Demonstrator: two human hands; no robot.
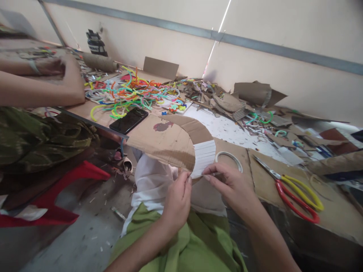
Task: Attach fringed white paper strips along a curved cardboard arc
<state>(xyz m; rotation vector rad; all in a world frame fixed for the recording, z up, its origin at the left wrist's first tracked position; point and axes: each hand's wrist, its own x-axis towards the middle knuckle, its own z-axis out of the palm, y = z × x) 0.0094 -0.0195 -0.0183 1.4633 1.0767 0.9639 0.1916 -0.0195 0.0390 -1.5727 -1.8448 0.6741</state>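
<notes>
While the left hand [177, 196] is gripping the cardboard [172, 145] near frame centre, the right hand [230, 179] is seemingly pinching the white strips [204, 154] — its fingertips are showing poorly. Uneven pulling is risking skewed strips — or a creased curve where the cardboard is overhanging.

Left forearm [144, 241] is slanting up from bottom edge; left hand [178, 198] is pinching just below frame centre, thumb lying along index finger. Right forearm [268, 224] is angling up-left from lower right; right hand [231, 183] is pointing left, thumb and index tips nearly meeting.
</notes>
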